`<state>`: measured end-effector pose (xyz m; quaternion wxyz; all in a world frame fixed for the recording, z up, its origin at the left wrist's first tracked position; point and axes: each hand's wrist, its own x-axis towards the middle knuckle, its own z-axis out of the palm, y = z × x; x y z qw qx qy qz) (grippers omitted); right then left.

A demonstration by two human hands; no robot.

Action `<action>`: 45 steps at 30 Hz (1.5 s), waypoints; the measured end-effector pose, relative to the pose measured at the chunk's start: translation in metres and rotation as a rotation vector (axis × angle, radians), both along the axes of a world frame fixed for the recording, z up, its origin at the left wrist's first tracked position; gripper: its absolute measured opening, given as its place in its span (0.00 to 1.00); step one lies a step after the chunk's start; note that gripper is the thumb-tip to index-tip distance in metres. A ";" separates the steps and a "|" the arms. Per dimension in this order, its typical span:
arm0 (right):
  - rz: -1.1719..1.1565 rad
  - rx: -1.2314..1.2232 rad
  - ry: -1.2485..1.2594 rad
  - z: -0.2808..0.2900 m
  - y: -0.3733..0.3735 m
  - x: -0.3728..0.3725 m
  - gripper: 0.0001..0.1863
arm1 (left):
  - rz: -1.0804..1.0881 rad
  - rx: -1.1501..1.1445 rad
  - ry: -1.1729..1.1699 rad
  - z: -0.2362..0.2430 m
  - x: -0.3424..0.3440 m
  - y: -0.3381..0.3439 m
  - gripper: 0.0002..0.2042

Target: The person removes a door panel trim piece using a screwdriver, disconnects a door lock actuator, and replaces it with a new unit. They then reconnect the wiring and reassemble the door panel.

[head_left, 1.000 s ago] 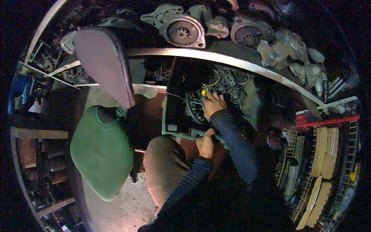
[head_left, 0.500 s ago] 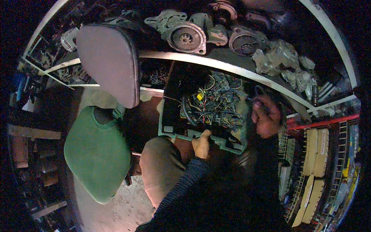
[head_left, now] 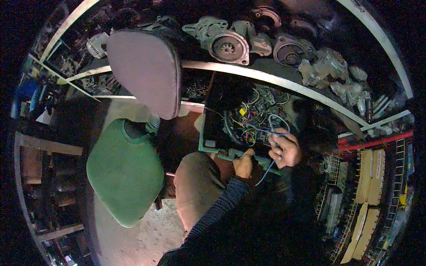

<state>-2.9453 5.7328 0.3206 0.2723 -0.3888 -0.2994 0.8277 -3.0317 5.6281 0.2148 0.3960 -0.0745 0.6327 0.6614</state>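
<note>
A green plastic crate [head_left: 222, 152] sits half under the shelf, filled with a tangle of wires and dark connectors [head_left: 262, 111]. My left hand [head_left: 242, 165] grips its front rim, thumb on top; the other fingers are mostly hidden below. Over the crate's front right part, my right hand [head_left: 286, 148] is closed on a blue wire [head_left: 263, 175]. The wire loops up beyond the fingers, and a loose end hangs below them past the rim. Among the contents lies a small yellow connector [head_left: 242, 112].
A green-backed chair [head_left: 126, 175] with a grey headrest [head_left: 146, 73] stands at my left. Greasy starter motors [head_left: 227, 48] and bagged parts [head_left: 326, 66] lie on the shelf above the crate, behind its pale metal edge [head_left: 230, 70]. Cardboard boxes [head_left: 370, 173] fill a wire rack at right.
My right hand has moved left from beside the crate to over its front part, and the blue wire now shows clearly in it. My left hand keeps its grip; the whole view has shifted slightly.
</note>
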 end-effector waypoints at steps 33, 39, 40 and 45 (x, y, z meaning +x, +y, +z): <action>0.240 -0.018 0.759 -0.043 0.070 0.038 0.17 | -0.151 -0.211 0.034 -0.015 0.004 -0.017 0.27; 0.326 0.035 0.841 -0.046 0.065 0.040 0.17 | -0.264 -0.242 0.098 -0.028 0.003 -0.021 0.32; 0.290 0.006 0.809 -0.047 0.064 0.039 0.16 | -0.284 -0.261 0.101 -0.032 0.005 -0.023 0.33; 0.248 0.035 0.672 -0.048 0.066 0.040 0.13 | -0.152 -0.012 0.030 -0.049 0.010 -0.021 0.25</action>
